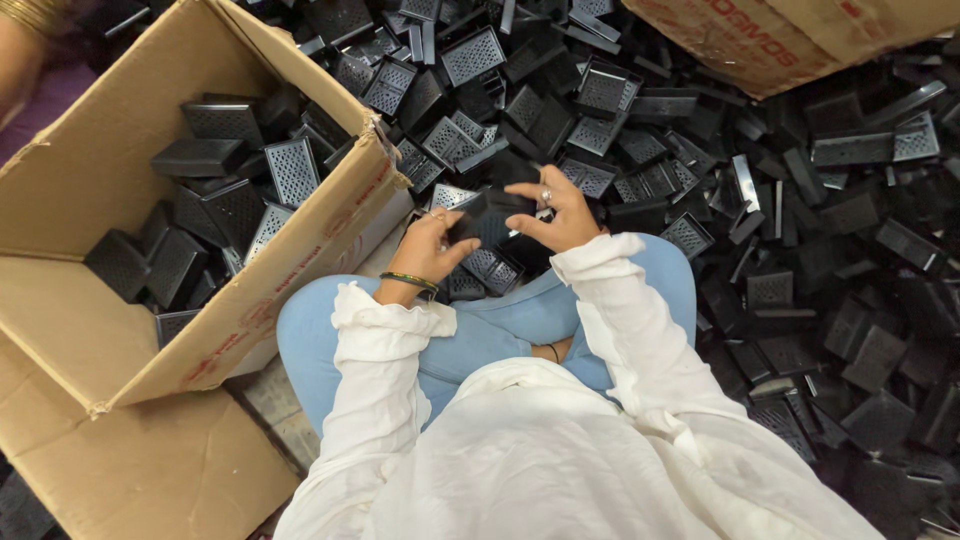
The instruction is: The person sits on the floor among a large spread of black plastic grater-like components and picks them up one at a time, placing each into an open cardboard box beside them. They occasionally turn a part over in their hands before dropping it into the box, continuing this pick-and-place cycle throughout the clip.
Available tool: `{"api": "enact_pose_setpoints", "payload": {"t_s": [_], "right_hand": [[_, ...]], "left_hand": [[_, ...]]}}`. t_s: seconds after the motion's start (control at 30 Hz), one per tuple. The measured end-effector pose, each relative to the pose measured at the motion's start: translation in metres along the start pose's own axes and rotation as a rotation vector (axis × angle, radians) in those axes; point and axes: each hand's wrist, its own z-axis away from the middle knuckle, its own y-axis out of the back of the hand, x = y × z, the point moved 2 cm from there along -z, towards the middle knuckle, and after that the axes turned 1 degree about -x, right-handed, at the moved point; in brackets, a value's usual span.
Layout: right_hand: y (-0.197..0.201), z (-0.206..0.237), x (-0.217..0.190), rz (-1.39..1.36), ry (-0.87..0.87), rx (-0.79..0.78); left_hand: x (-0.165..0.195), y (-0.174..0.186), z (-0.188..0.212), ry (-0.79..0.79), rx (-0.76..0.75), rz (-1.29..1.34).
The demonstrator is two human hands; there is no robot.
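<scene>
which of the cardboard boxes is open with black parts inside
The big cardboard box at the person's left, beside the left hand: its flaps are spread and black grille parts lie inside. The box at upper right shows only its outer side.

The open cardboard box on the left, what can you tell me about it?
The cardboard box is plain brown corrugated card with red printing on its outer side. It lies tipped, its flaps spread open, and its corner edges look torn. Inside is a loose heap of black plastic parts, some showing perforated grille faces. It rests on flattened cardboard beside the person's knee. Neither hand touches it.
</scene>
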Motion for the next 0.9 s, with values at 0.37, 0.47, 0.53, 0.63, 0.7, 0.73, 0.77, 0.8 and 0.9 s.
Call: {"api": "enact_pose_setpoints", "payload": {"t_s": [0.37,0.47,0.53,0.63,0.7,0.73,0.77,0.8,0.9], "right_hand": [[-0.012,0.015,0.024,0.095,0.015,0.03],[-0.015,0.014,0.025,0.16,0.067,-0.008],[-0.02,0.013,0.026,0.204,0.139,-0.016],[-0.028,0.01,0.032,0.102,0.08,-0.026],[-0.032,0.008,0.036,0.042,0.041,-0.016],[-0.033,0.008,0.038,0.011,0.021,-0.01],[-0.033,0.007,0.039,0.021,0.017,-0.009],[-0.032,0.007,0.04,0.031,0.013,-0.008],[-0.026,0.009,0.04,0.022,0.007,-0.017]], "left_hand": [[0.0,-0.005,0.0,0.08,-0.096,-0.033],[-0.001,-0.003,0.0,0.0,-0.057,-0.111],[-0.003,-0.004,0.0,-0.024,-0.05,-0.137],[-0.009,-0.005,0.0,0.016,-0.08,-0.117],[-0.012,-0.004,0.0,-0.014,-0.074,-0.114],[-0.013,-0.004,0.001,0.001,-0.083,-0.112],[-0.014,-0.004,0.001,0.015,-0.093,-0.111],[-0.015,-0.004,0.001,0.027,-0.104,-0.109],[-0.015,0.001,-0.002,-0.036,-0.043,-0.033]]}}
